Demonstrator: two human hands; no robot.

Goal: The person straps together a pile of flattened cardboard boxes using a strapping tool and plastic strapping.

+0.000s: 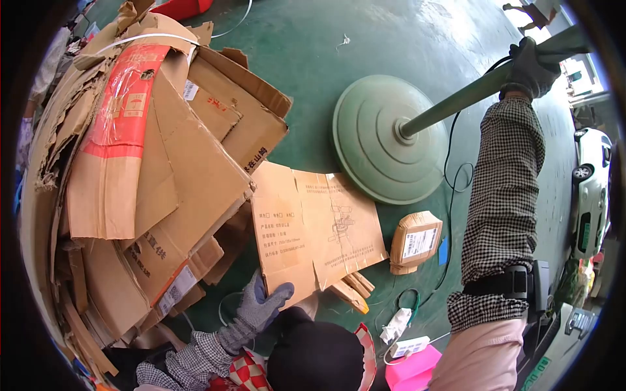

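Observation:
My left hand point(262, 301), in a grey knit glove, grips the lower left corner of a flattened cardboard box point(287, 228), with the thumb over its printed face. The sheet has a line drawing and printed text. My right hand point(531, 67), in a dark glove, is wrapped round a green pole point(456, 102). The pole slants down to a round, stepped green base point(381, 140) on the floor. The sheet's upper right edge overlaps the base in this view.
Stacked flattened cardboard point(176, 150), bound by a white strap, fills the left. Right of the sheet lie a taped brown parcel point(416, 242) and wooden strips point(352, 293). A black cable point(447, 215) crosses the green floor to a white power strip point(409, 347) by a pink container point(414, 371).

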